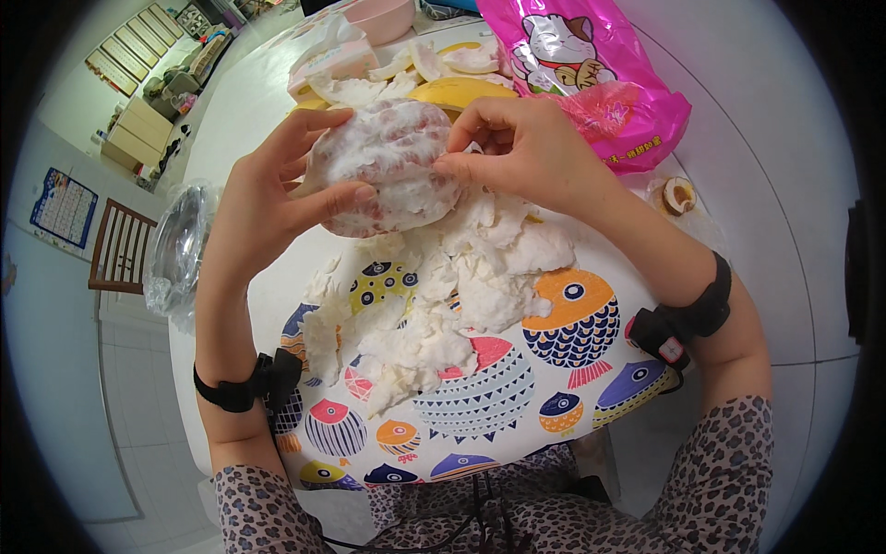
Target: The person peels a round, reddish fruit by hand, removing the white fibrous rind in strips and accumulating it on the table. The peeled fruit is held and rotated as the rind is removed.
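A peeled pomelo (387, 166), pinkish flesh showing through its white pith, is held above the table by my left hand (297, 173), fingers over its left side and thumb across its lower front. At the fruit's right edge my right hand (512, 149) pinches a small bit of white pith between thumb and fingertips. Torn white pith (484, 284) lies in a loose heap below the fruit, spread over a fish-patterned tablecloth (477, 408). Behind the hands are yellow pomelo rind pieces (464, 90), some with their white inner side up.
A pink plastic bag (574, 62) with a cat picture stands at the back right. A tissue box (339, 66) and pink bowl (381, 19) are at the back left. A plastic-wrapped metal bowl (181, 239) sits left; a small brown-and-white round thing (678, 195) lies at the right edge.
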Motion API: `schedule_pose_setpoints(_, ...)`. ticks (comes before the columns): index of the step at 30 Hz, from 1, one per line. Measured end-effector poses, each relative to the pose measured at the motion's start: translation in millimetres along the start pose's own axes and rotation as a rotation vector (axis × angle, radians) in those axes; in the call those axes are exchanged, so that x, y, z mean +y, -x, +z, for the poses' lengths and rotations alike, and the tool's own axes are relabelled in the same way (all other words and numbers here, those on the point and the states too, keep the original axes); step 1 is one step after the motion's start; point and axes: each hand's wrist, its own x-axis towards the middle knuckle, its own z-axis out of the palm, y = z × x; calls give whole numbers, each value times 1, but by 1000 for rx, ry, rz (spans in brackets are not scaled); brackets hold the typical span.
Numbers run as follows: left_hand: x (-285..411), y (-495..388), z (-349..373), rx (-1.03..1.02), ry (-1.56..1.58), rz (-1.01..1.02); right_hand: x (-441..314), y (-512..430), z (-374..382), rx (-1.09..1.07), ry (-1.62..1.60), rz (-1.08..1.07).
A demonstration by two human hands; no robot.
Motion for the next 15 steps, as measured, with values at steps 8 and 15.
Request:
schedule_pose_setpoints(8, 1, 0, -1, -1, -36, -1, 0, 0, -3, -16, -48, 79)
schedule_pose_setpoints(15, 1, 0, -1, 2, -36, 5, 1, -1, 4, 51, 93, -38)
